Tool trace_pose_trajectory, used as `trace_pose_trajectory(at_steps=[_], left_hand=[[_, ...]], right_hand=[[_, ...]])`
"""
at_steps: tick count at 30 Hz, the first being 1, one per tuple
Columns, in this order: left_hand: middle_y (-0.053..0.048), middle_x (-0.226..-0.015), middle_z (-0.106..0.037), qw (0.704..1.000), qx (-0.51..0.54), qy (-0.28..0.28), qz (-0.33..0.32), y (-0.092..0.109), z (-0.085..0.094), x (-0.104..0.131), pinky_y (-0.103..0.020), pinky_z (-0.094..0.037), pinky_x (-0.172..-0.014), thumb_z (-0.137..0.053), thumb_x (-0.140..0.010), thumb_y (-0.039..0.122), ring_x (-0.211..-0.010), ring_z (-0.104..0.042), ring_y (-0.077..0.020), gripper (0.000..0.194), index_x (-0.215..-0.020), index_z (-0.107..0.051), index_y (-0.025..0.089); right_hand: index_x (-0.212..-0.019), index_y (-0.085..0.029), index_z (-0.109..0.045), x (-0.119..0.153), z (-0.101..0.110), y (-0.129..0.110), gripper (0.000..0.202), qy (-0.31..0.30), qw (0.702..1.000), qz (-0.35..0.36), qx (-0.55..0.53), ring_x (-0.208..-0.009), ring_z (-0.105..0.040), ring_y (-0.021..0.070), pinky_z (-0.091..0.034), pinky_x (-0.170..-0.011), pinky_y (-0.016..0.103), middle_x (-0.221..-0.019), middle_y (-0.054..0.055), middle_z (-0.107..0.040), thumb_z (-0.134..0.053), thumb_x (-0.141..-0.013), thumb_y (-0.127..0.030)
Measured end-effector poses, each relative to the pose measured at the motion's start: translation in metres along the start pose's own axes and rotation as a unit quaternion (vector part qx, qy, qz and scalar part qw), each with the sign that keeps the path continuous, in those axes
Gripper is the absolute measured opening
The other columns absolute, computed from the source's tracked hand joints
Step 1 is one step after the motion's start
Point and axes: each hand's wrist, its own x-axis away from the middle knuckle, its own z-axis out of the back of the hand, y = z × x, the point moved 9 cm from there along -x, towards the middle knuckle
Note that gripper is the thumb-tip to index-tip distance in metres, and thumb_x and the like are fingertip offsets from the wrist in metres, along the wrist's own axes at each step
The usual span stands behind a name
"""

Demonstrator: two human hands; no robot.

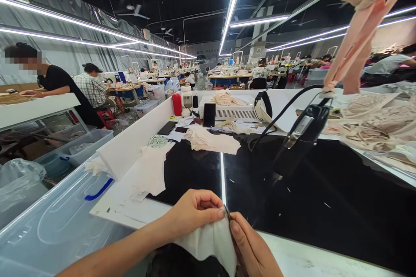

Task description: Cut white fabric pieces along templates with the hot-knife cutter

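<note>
While the thin, limp cream cloth (209, 240) is pinched near the edge of the white table (302, 260) by thumb and finger of the left hand (195, 212), presumably to steady its rim, a slim dark tool (227, 212) is gripped there by the right hand (248, 244). Farther off, pale fabric pieces (212, 140) are stacked flat on the glossy black surface (328, 181), likely for easy reach.

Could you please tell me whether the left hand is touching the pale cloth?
Touching: the head view shows the left hand pinching the edge of the pale cloth, which hangs below its fingertips.
</note>
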Motion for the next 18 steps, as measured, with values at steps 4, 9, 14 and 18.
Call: trace_pose_trajectory(at_steps=[4,9,14,18], left_hand=[[0.002,-0.072,-0.059,1.0,0.004,-0.003,-0.003,-0.001,0.0,-0.001,-0.022,-0.033,-0.063,-0.087,-0.075,0.053,-0.066,-0.047,-0.0079,0.046,-0.087,-0.07,0.011],[-0.003,-0.081,-0.068,1.0,-0.003,-0.005,0.008,-0.003,0.002,-0.001,-0.023,-0.035,-0.066,-0.087,-0.074,0.058,-0.071,-0.053,-0.0103,0.052,-0.091,-0.072,0.011],[0.0,-0.076,-0.064,1.0,-0.029,-0.005,0.005,0.0,0.007,0.0,-0.023,-0.034,-0.065,-0.085,-0.076,0.053,-0.068,-0.049,-0.0089,0.044,-0.088,-0.074,0.011],[0.0,-0.074,-0.063,0.998,-0.063,-0.006,0.009,0.0,0.01,0.0,-0.023,-0.034,-0.064,-0.081,-0.08,0.045,-0.068,-0.049,-0.0094,0.035,-0.087,-0.074,0.011]], right_hand=[[-0.089,-0.024,-0.061,-0.001,-0.001,0.006,0.06,0.005,1.0,-0.001,-0.009,-0.07,-0.055,0.0181,-0.045,-0.068,0.028,-0.074,-0.001,-0.058,-0.038,-0.097,-0.079],[-0.094,-0.024,-0.062,-0.001,0.002,0.01,0.061,0.005,0.999,-0.015,-0.033,-0.064,-0.048,0.0166,-0.043,-0.061,0.026,-0.068,-0.003,-0.049,-0.04,-0.094,-0.081],[-0.102,-0.024,-0.066,0.002,0.012,0.006,0.063,0.015,1.0,-0.006,0.011,-0.069,-0.055,0.0185,-0.048,-0.067,0.027,-0.071,-0.001,-0.056,-0.04,-0.094,-0.081],[-0.101,-0.027,-0.068,0.006,0.012,-0.006,0.058,-0.005,0.999,0.027,0.041,-0.074,-0.06,0.0203,-0.05,-0.078,0.028,-0.076,0.0,-0.063,-0.039,-0.098,-0.076]])
